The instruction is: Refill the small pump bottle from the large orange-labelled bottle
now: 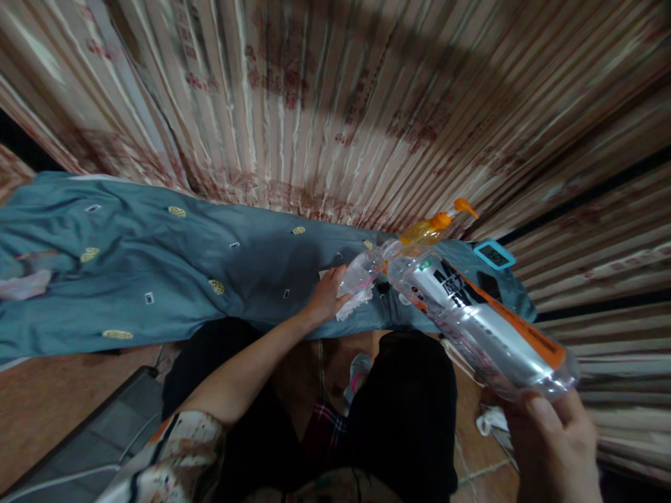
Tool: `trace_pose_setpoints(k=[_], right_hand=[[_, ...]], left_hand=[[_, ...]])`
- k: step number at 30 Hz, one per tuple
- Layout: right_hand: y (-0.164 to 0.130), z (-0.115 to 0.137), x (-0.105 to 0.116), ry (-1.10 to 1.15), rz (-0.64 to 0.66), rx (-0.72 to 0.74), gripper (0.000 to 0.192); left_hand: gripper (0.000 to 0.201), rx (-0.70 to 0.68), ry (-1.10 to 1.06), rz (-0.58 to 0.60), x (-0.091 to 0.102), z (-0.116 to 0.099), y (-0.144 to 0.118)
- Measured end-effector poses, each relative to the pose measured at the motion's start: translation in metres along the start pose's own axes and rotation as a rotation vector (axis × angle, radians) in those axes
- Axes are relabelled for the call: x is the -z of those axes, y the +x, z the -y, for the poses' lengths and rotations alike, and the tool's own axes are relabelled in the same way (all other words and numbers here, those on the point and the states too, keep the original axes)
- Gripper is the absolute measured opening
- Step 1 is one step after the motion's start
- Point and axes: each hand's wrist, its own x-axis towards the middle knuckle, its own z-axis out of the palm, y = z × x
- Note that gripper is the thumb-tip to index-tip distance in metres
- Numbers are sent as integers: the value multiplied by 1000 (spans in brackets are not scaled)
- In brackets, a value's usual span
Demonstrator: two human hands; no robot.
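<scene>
Left of the amber plastic pump bottle with an orange nozzle (422,231), the left grip (328,295) holds a rounded clear plastic vessel (361,272) with crumpled white tissue (357,305); right of it, the right grip (554,429) clasps the base of a large clear bottle labelled silver and orange (479,325). Misaligning the 2 mouths could spill any contents onto the teal patterned cloth (262,272); a wide swing might knock the pump bottle.
</scene>
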Motion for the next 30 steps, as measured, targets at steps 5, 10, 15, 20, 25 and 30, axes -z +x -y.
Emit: trace_pose_setpoints(k=[5,10,15,20,25,30], right_hand=[[0,-4,4,35,30,30,61],[0,-8,7,29,49,35,64],[2,-11,9,4,56,44,61],[1,-9,8,-9,33,30,63],[-1,-5,6,14,23,12,63],[-2,-3,3,2,31,35,55]], left_hand=[[66,-15,-3,-10,-1,3,0],[68,-3,-7,-11,-2,5,1],[68,-10,-15,-27,-2,5,1],[67,11,-6,-15,-1,2,0],[67,26,-3,-6,1,-1,1],[66,27,-6,5,2,-4,0]])
